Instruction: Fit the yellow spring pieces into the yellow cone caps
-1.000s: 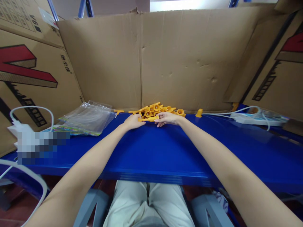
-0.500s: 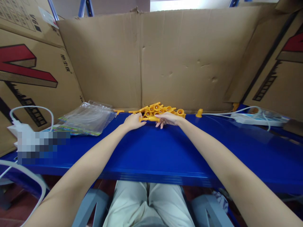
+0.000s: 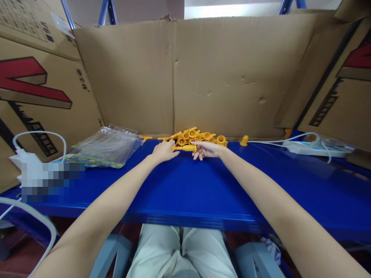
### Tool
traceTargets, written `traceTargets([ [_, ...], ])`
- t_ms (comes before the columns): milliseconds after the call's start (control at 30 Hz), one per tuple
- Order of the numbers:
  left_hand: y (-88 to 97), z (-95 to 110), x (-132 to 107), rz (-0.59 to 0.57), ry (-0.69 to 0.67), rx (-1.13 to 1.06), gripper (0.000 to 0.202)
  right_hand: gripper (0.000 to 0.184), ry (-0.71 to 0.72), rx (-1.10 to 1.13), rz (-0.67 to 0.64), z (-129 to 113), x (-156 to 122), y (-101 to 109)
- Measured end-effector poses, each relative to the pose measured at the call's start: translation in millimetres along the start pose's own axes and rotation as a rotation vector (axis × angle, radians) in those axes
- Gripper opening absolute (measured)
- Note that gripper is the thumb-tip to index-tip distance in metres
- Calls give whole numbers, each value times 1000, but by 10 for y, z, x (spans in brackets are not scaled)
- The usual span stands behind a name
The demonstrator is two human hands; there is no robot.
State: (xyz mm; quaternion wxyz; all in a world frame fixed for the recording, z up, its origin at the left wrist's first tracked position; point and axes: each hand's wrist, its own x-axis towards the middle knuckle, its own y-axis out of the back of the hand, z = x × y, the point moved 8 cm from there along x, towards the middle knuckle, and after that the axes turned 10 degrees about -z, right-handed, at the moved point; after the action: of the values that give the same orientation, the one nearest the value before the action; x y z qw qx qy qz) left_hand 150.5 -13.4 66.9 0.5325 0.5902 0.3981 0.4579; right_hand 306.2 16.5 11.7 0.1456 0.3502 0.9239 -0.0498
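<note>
A yellow plastic piece [image 3: 189, 148] with a ribbed, narrow stem and a thicker cylindrical end lies level between my two hands, just above the table. My left hand [image 3: 164, 151] is closed around its narrow end, the fingertips partly hidden. At the thicker end, my right hand [image 3: 207, 150] pinches it between thumb and fingers, with the other fingers curled below. Right behind both hands is a pile of yellow cup-shaped parts [image 3: 192, 133], open ends facing me, mixed with thin yellow rods. A yellow T-shaped part [image 3: 145, 138] lies left of the pile.
Clear plastic bags [image 3: 113, 144] lie on the blue table [image 3: 185, 189] at left, near a white plug adapter [image 3: 29, 164]. One yellow cup part [image 3: 244, 140] stands at right, before a white power strip [image 3: 315, 148] with cables. Cardboard walls [image 3: 226, 77] enclose the back and sides.
Both hands hold the same yellow piece as before, nearly in the same place. The right fingers have shifted slightly and curled more around its thicker end. The view has tilted a little.
</note>
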Motion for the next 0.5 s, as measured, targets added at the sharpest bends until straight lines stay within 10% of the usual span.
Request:
traceTargets([
  [500, 10, -6, -7, -12, 11, -17, 42, 49, -74, 52, 55, 6, -29, -41],
])
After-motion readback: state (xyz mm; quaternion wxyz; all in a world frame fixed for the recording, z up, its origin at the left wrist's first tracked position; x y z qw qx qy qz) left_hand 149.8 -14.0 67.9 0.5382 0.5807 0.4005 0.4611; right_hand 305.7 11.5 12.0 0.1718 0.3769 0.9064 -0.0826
